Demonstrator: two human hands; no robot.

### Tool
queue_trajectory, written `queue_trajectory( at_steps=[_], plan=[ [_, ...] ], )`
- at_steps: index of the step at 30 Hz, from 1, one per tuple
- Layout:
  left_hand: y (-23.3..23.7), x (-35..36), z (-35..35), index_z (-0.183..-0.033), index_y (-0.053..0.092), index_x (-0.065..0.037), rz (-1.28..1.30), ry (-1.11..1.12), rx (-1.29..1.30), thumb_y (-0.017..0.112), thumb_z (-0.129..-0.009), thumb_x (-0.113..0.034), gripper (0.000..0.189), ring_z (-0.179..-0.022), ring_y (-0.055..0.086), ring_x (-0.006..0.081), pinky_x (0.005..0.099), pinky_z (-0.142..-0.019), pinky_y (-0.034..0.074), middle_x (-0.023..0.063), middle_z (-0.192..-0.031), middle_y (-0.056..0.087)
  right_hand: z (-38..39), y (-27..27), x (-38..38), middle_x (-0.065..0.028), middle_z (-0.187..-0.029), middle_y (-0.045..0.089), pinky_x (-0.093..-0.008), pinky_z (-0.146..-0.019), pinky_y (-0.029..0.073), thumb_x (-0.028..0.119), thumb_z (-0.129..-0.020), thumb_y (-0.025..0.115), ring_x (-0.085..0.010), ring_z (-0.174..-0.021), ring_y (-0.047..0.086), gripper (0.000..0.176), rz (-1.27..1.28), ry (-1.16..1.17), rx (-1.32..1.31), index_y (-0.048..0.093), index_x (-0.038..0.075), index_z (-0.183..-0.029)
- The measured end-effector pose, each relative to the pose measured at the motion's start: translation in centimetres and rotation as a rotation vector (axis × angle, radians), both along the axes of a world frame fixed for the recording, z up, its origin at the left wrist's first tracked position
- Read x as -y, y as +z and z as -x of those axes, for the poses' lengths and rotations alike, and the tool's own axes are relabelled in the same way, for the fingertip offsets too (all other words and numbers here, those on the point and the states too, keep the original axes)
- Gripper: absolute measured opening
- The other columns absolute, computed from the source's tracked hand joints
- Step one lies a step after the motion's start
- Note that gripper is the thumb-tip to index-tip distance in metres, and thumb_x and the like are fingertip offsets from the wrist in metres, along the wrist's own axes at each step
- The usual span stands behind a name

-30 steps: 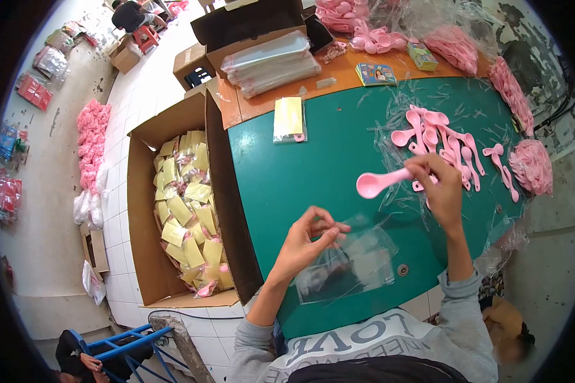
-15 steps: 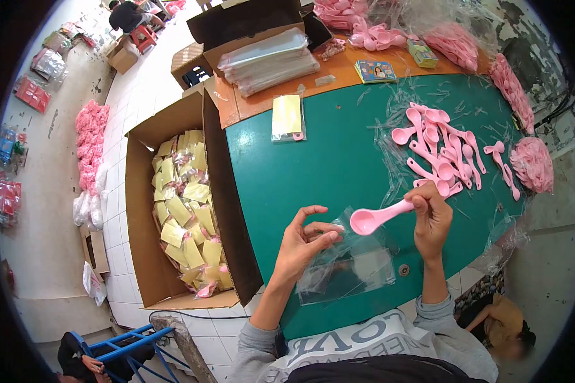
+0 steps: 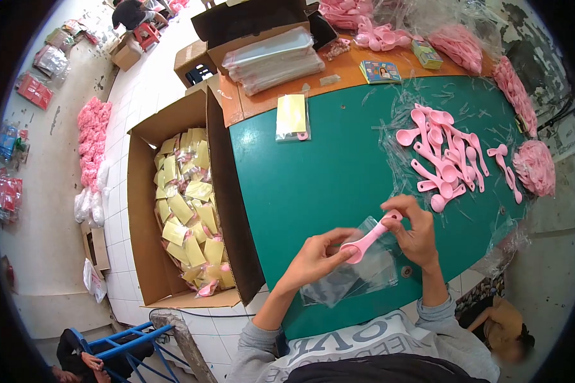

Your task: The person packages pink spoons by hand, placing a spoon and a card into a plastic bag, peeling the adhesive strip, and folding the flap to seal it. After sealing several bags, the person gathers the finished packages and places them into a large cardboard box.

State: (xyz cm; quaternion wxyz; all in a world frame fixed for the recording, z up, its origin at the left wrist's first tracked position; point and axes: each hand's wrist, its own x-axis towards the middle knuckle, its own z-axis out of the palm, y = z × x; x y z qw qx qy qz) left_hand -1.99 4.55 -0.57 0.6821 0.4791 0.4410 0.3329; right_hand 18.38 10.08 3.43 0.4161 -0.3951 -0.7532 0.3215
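My right hand (image 3: 416,235) pinches the handle end of a pink plastic spoon (image 3: 368,241), slanting down to the left. At the spoon's bowl, the thumb and fingers of my left hand (image 3: 319,258) are closed. Clear plastic bags (image 3: 354,281) lie beneath both hands at the table's near edge, and some clear film shows behind the spoon. Whether the left fingers also grip film cannot be made out. Farther right on the green table (image 3: 300,198) is a loose pile of pink spoons (image 3: 450,153).
An open carton (image 3: 227,210) on the left holds several bagged spoons with yellow cards. One packed bag (image 3: 292,118) lies near the table's far edge. Behind it are stacked clear bags (image 3: 275,60) and a card stack (image 3: 380,71). Other people sit at upper left, lower left and lower right.
The spoon has come down and left, from above the bags to my left hand. My left fingers, earlier holding clear film, have closed at its bowl. The view has shifted slightly.
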Motion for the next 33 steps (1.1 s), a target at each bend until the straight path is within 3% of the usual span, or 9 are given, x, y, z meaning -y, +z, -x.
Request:
queue_trajectory(
  at_steps=[8, 14, 15, 18, 21, 23, 25, 30, 33],
  plan=[
    [0.5, 0.0, 0.0, -0.118, 0.057, 0.003, 0.011, 0.016, 0.148, 0.048, -0.097, -0.023, 0.035, -0.075, 0.054, 0.0055, 0.0198, -0.066, 0.045, 0.0028, -0.088, 0.063, 0.4, -1.5, 1.0, -0.0073, -0.076, 0.063, -0.0267, -0.064, 0.051, 0.024, -0.078, 0.073, -0.0153, -0.067, 0.061, 0.034, 0.031, -0.077, -0.226, 0.055, 0.000, -0.093],
    [0.8, 0.0, 0.5, -0.115, 0.058, 0.005, 0.120, 0.160, 0.194, 0.042, -0.099, -0.023, 0.036, -0.078, 0.059, 0.0105, 0.0221, -0.070, 0.048, 0.0080, -0.091, 0.065, 1.6, -0.4, 0.3, -0.0133, -0.115, 0.055, -0.0370, -0.081, 0.047, 0.061, -0.083, 0.048, -0.0280, -0.097, 0.051, 0.059, -0.033, 0.402, 0.016, 0.064, 0.007, -0.103],
    [0.6, 0.1, 0.5, -0.115, 0.057, 0.006, 0.126, 0.198, 0.245, 0.042, -0.099, -0.024, 0.037, -0.082, 0.061, 0.0138, 0.0240, -0.072, 0.050, 0.0105, -0.094, 0.065, 1.3, -0.3, 0.1, -0.0144, -0.131, 0.043, -0.0398, -0.089, 0.043, 0.063, -0.082, 0.046, -0.0311, -0.111, 0.044, 0.060, 0.059, 0.492, 0.084, 0.064, 0.011, -0.107],
    [0.8, 0.1, 0.5, -0.116, 0.055, 0.006, 0.149, 0.262, 0.357, 0.042, -0.099, -0.024, 0.037, -0.089, 0.064, 0.0164, 0.0266, -0.076, 0.052, 0.0140, -0.098, 0.066, 1.0, 1.5, -3.1, -0.0145, -0.133, 0.043, -0.0397, -0.093, 0.040, 0.060, -0.082, 0.049, -0.0313, -0.114, 0.042, 0.057, -0.007, 0.702, 0.197, 0.065, 0.010, -0.105],
    [1.7, 0.0, 0.7, -0.116, 0.054, 0.007, 0.112, 0.304, 0.366, 0.042, -0.099, -0.024, 0.037, -0.089, 0.065, 0.0201, 0.0299, -0.075, 0.054, 0.0184, -0.100, 0.065, 0.1, 1.2, -13.4, -0.0137, -0.124, 0.052, -0.0355, -0.090, 0.043, 0.034, -0.090, 0.051, -0.0242, -0.105, 0.053, 0.033, 0.208, 0.847, 0.055, 0.068, 0.008, -0.099],
    [2.3, -0.1, 0.9, -0.115, 0.054, 0.007, 0.066, 0.317, 0.348, 0.043, -0.098, -0.023, 0.036, -0.088, 0.066, 0.0223, 0.0320, -0.075, 0.055, 0.0206, -0.100, 0.065, -0.3, 1.1, -21.6, -0.0092, -0.095, 0.062, -0.0295, -0.069, 0.048, 0.036, -0.093, 0.045, -0.0174, -0.081, 0.061, 0.039, 0.048, 0.282, 0.318, 0.067, 0.004, -0.087],
    [2.7, 0.3, 1.3, -0.113, 0.056, 0.007, 0.020, 0.315, 0.330, 0.044, -0.097, -0.022, 0.035, -0.088, 0.066, 0.0225, 0.0333, -0.075, 0.055, 0.0212, -0.100, 0.065, -2.2, -1.4, -30.6, -0.0167, -0.072, 0.062, -0.0391, -0.061, 0.045, 0.034, -0.086, 0.058, -0.0255, -0.071, 0.063, 0.036, -0.216, -0.205, 0.612, 0.067, -0.001, -0.084],
    [3.9, 2.0, 3.3, -0.107, 0.060, 0.006, -0.039, 0.144, 0.346, 0.045, -0.097, -0.015, 0.028, -0.095, 0.063, 0.0194, 0.0288, -0.082, 0.051, 0.0149, -0.100, 0.066, -3.3, -5.6, -36.2, -0.0256, -0.086, 0.064, -0.0457, -0.069, 0.048, 0.032, -0.077, 0.066, -0.0387, -0.080, 0.063, 0.036, -0.043, -0.517, 0.796, 0.065, -0.004, -0.079],
    [3.9, 2.3, 4.0, -0.106, 0.060, 0.007, -0.073, 0.128, 0.421, 0.044, -0.097, -0.016, 0.029, -0.093, 0.064, 0.0196, 0.0275, -0.078, 0.051, 0.0153, -0.099, 0.066, -3.6, -7.0, -37.1, -0.0233, -0.087, 0.064, -0.0468, -0.073, 0.048, 0.029, -0.077, 0.065, -0.0404, -0.085, 0.062, 0.032, -0.114, -0.685, 0.623, 0.064, -0.001, -0.085]
  ],
)
